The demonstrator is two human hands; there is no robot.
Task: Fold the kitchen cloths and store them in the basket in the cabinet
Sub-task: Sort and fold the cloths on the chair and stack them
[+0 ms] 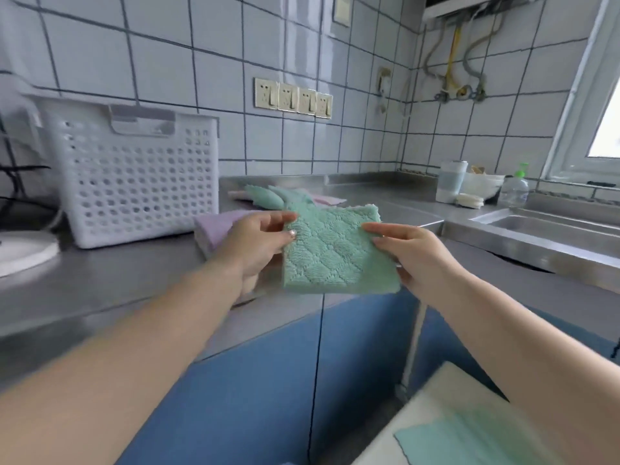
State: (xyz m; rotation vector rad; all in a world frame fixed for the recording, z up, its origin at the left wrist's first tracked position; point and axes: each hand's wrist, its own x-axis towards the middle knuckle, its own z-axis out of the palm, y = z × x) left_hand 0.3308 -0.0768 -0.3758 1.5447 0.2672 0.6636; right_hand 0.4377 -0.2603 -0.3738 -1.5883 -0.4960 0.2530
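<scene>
Left hand [258,245] pinching the left edge of a folded green cloth [339,250], thumb on the near face, fingers curled behind. Right hand [416,255] pinching the right edge the same way, thumb and forefinger pressed together on the fabric, other fingers tucked behind. Cloth held up in the air, square, quilted face toward the camera, above the front edge of the steel counter [134,283].

Behind the left hand, a folded lilac cloth [214,229] lying on the counter, just beside the white basket [134,182]. Basket upright on the counter against the tiled wall, perforated sides, not in any cabinet. Farther back, a loose heap of green and pink cloths [278,198], unfolded.

To the right, a steel sink [543,226] set into the counter; near its back corner a white cup [451,181], a white bowl [483,184] and a clear pump bottle [513,187]. Row of wall sockets [293,97] above. Blue cabinet doors [268,380] under the counter, closed. At lower right, another green cloth [469,441] lying on a pale surface, blurred.
</scene>
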